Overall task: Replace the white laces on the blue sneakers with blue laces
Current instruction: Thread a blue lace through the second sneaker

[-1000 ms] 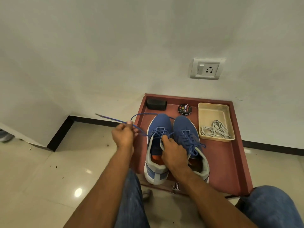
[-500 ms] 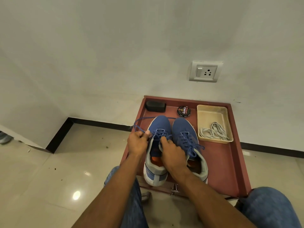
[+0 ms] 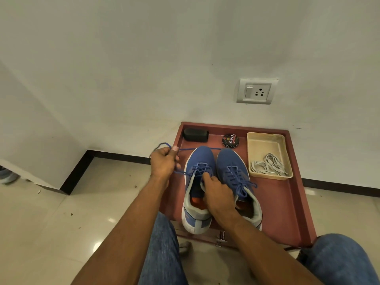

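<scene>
Left hand [image 3: 164,163] pinches blue lace [image 3: 186,149] — draw slack evenly while right hand [image 3: 218,194], fingers curled, grips left sneaker [image 3: 202,159] tongue — avoid twisting.

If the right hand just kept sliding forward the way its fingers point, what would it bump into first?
Probably the blue lace crisscrossing the left sneaker; the right hand already has its fingertips at those eyelets.

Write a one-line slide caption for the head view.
Left hand pulls blue lace through left sneaker; right hand steadies it.
</scene>
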